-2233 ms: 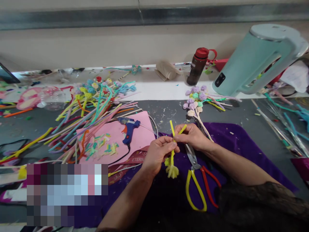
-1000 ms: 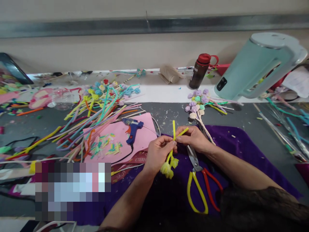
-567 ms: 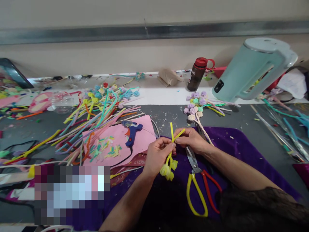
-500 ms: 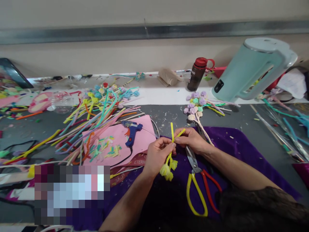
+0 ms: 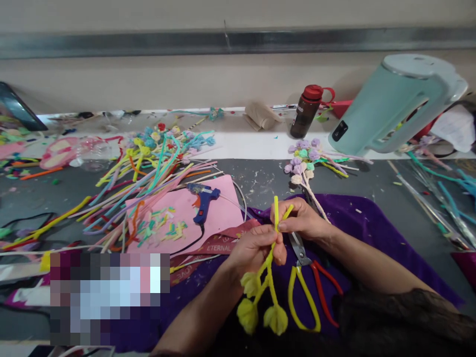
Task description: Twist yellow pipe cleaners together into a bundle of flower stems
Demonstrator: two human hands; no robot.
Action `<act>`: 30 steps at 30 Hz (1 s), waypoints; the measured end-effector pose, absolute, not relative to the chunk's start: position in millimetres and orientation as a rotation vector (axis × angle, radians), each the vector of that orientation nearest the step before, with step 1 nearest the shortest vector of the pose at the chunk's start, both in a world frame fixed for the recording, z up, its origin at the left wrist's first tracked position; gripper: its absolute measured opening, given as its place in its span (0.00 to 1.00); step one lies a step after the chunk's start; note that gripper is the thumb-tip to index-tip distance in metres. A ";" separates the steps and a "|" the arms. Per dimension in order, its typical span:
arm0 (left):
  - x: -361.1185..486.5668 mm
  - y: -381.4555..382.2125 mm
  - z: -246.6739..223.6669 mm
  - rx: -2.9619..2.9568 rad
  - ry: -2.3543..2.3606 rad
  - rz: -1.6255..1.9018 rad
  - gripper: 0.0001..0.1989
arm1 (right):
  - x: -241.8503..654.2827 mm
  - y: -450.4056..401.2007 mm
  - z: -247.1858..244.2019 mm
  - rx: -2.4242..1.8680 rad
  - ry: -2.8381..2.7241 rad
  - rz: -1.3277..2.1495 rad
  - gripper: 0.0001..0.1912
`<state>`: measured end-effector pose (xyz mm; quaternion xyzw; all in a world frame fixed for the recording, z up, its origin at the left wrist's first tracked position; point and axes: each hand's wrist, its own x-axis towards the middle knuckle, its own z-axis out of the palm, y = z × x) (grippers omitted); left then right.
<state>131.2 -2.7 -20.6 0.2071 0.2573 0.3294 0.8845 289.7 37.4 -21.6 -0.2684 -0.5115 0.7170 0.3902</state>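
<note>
Both hands meet over a purple cloth point(image 5: 357, 218). My left hand point(image 5: 256, 245) pinches the joined stems of a yellow pipe-cleaner flower sprig point(image 5: 270, 280), whose three fluffy heads hang below the fingers. Two short stem ends stick up above the grip. Fingers of my right hand point(image 5: 303, 220) are closed on one of these ends, the one slanting right. Scissors point(image 5: 302, 255) with one yellow and one red handle lie on the cloth just below my right hand, blades partly beneath it. Behind that hand lies a bunch of lilac and cream flowers point(image 5: 303, 158).
A blue glue gun point(image 5: 203, 201) rests on pink paper point(image 5: 219, 213) beside small cut pieces. Left of it spreads a pile of coloured pipe cleaners point(image 5: 148, 183). At the back stand a dark bottle point(image 5: 305, 116) and a mint kettle point(image 5: 386, 109). A maroon ribbon point(image 5: 219, 247) lies near my left hand.
Both hands have moved slightly right and my left hand has turned. The yellow flower heads now hang lower and further apart, with more stem showing.
</note>
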 end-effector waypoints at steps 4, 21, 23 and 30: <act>127.8 0.6 -20.0 0.590 0.780 0.712 0.10 | 288.7 37.8 -17.6 -0.832 -1.332 1.770 0.08; 125.0 1.3 -15.2 0.884 1.116 0.917 0.08 | 284.8 36.5 -16.6 -0.968 -1.444 1.568 0.08; 125.1 0.6 -14.3 0.846 1.096 0.892 0.08 | 286.0 37.1 -16.4 -0.947 -1.463 1.557 0.08; 130.4 -1.8 -22.0 0.525 0.699 0.689 0.11 | 292.6 40.1 -18.3 -0.771 -1.464 1.714 0.09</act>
